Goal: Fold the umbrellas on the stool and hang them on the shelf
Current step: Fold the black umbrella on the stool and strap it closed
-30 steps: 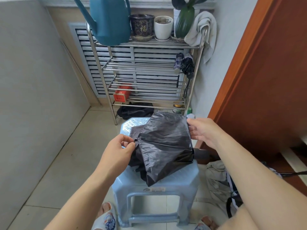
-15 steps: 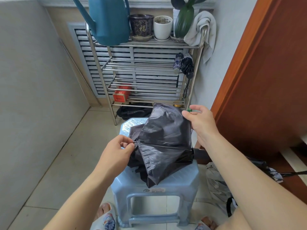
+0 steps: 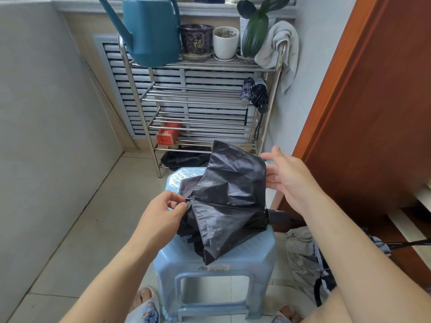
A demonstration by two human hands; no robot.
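Two folded umbrellas (image 3: 254, 94) already hang from the right side of the shelf (image 3: 200, 99), so I judge part of the job done. One black umbrella (image 3: 228, 206) lies loose on the blue stool (image 3: 261, 248), its canopy crumpled and not yet wrapped, its handle poking out to the right. My left hand (image 3: 163, 213) has its grip pinched together on a rib tip at the canopy's edge; my right hand (image 3: 286, 176) is spread apart, fingers straight, just beside the fabric's right edge and possibly brushing it, though I cannot be sure. Left to do: gather the panels, wrap and strap, then hang it. Something on the floor at right (image 3: 326, 283) may be another umbrella.
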